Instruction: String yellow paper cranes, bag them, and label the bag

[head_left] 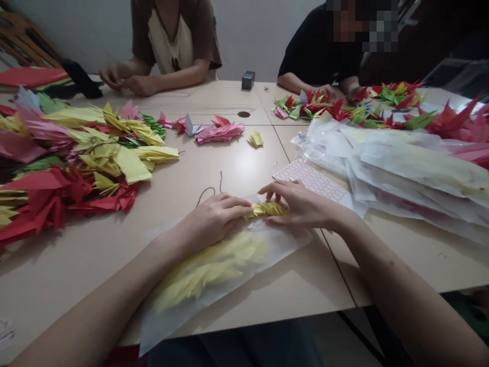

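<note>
A string of yellow folded-paper cranes (263,209) lies crosswise over the top end of a translucent bag (183,326). My left hand (216,216) is closed on the string's left end, fingers and thumb together. My right hand (300,204) curves around the right end, thumb below and fingers above; its exact contact is partly hidden. More yellow cranes (210,265) show through the bag, lying slantwise beneath my left wrist. A dark cord (206,191) loops out on the table behind my left hand.
Red, pink and yellow crane strings (126,163) heap up on the left. Filled bags (412,168) are stacked at right beside a label sheet (311,178). Pink cranes (219,132) and one yellow crane (255,138) lie ahead. Two people sit opposite, near a small dark box (248,80).
</note>
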{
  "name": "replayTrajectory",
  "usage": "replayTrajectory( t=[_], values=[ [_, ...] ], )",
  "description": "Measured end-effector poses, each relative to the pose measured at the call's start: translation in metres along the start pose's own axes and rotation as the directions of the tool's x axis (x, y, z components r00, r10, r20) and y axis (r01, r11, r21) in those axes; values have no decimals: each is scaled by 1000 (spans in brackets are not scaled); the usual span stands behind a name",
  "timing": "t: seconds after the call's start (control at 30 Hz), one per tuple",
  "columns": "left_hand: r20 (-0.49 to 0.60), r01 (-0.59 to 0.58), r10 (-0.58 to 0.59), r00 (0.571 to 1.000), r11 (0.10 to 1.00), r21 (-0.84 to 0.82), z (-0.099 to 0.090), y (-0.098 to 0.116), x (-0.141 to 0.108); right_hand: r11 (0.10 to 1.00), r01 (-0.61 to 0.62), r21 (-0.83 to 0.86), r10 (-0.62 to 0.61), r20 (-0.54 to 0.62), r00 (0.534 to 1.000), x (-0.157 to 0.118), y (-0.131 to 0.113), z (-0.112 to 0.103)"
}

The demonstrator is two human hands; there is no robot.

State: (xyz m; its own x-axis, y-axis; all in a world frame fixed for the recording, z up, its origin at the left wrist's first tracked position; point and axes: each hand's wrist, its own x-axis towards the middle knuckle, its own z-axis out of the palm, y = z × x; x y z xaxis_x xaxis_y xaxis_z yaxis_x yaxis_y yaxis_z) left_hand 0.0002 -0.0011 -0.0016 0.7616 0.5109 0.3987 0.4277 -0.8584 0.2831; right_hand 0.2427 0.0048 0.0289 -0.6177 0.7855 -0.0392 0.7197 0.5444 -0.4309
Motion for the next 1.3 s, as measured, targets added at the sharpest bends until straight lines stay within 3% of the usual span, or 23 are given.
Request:
replayTrajectory(
  t=[0.13,0.43,0.73,1.1,1.3],
  values=[
    [-2,8,-8,1000,1000,-12,1,0,0,999,-18,-29,19,28,999,-1,4,-5],
    [-3,4,-4,1000,1000,-16,0,0,0,999,43,-10,-44,-100,994,2,9,1],
    [-13,-6,5,1000,1000,-22,0,0,0,998,65,-19,-66,-45,997,2,7,0],
    [-71,-44,41,997,998,-50,-2,-2,0,987,162,9,-160,-111,981,2,13,0],
    [-95,-72,66,993,996,-56,-3,-3,0,995,98,28,-94,-105,990,1,12,-6]
  ],
)
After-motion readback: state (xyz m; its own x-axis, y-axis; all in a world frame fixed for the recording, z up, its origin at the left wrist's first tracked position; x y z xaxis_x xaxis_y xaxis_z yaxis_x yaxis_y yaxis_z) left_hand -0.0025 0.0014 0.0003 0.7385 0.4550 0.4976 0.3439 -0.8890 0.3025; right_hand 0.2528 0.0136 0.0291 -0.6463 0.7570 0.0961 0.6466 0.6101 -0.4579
